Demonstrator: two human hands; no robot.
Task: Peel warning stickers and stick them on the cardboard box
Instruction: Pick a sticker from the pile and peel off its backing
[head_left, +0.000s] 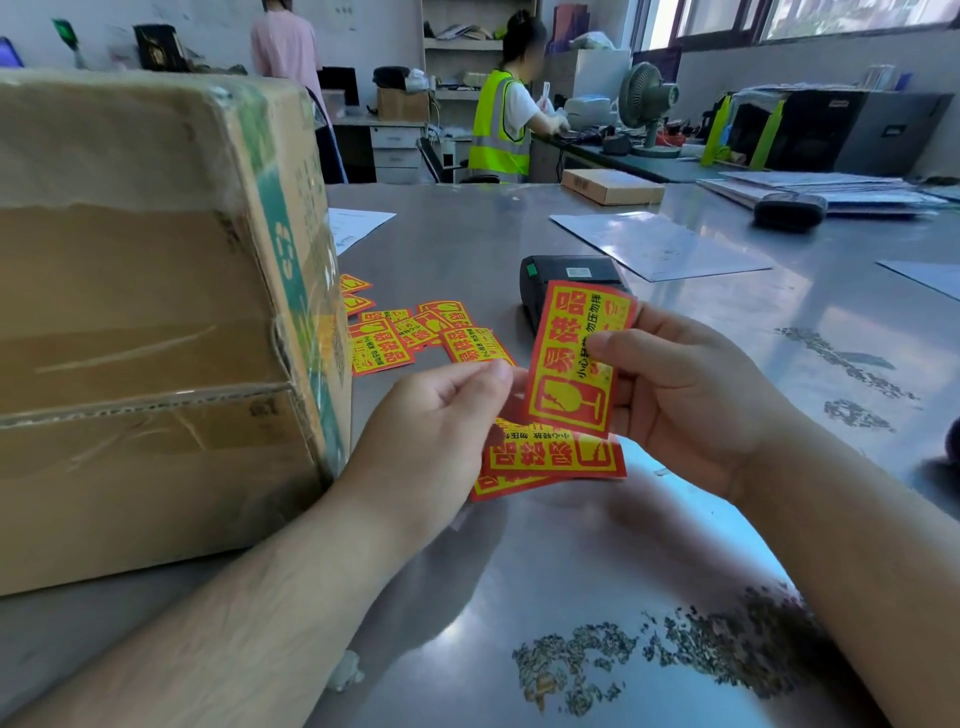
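head view, at the steel table (519, 545): your right hand (691, 395) pinches the raised sticker (576, 358), thumb on its printed face and fingers behind. it stands nearly on end and faces you, probably so an edge is easy to pick at.

your left hand (441, 421) sits just beside the sticker's left edge, fingers curled and thumb against forefinger. can't tell if it has that edge or the backing nipped yet. both hands are close together, the sticker between them.

stack of stickers (550, 460) is just below the raised one, its left end hidden behind your left fingers. can't tell whether it's held or lying on the table. it looks kept close so the next sticker is handy.

loose stickers (410, 332) are scattered further back, near the box's right side.

cardboard box (145, 312) stands taped shut at your left, its near face just beside your left forearm, so placing is a short reach. no sticker shows on the faces in view.

black device (566, 275) is behind the raised sticker, not involved.

judgement: you're at the peel, nothing placed yet.
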